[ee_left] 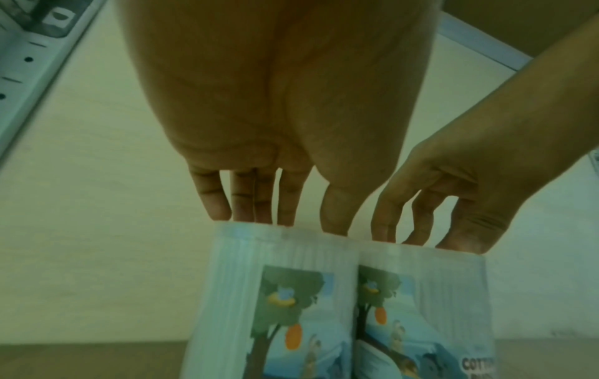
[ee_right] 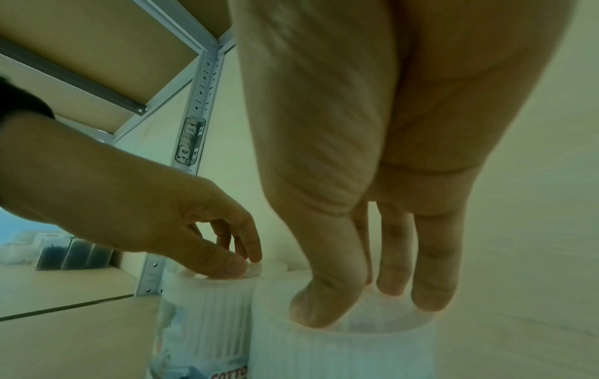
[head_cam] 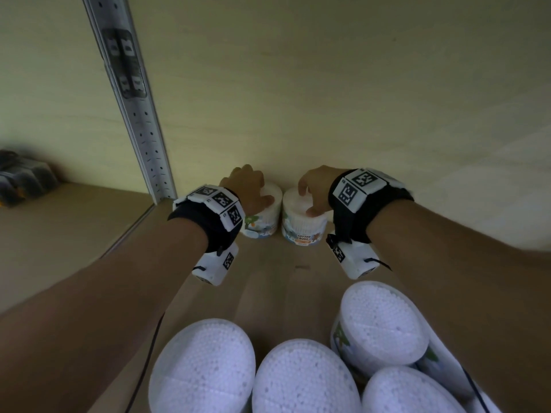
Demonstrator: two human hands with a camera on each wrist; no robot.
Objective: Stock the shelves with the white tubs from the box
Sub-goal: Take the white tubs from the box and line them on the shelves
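Two white tubs of cotton buds stand side by side at the back of the shelf, against the wall. My left hand (head_cam: 252,189) is over the left tub (head_cam: 262,226), with its straight fingers (ee_left: 220,202) and thumb touching the lid. On the lid of the right tub (head_cam: 302,232) rests my right hand (head_cam: 314,196), thumb (ee_right: 324,295) and fingertips touching down. The two tubs touch each other, left tub (ee_left: 278,295) beside right tub (ee_left: 437,295). Neither hand curls round a tub's side. Several more white tubs (head_cam: 205,368) lie close below me.
The wooden shelf board (head_cam: 283,272) runs from the near tubs to the wall (head_cam: 328,99). A perforated metal upright (head_cam: 140,120) stands to the left. Dark packs (head_cam: 24,177) sit on the neighbouring shelf beyond it. Another shelf (ee_right: 81,64) hangs overhead.
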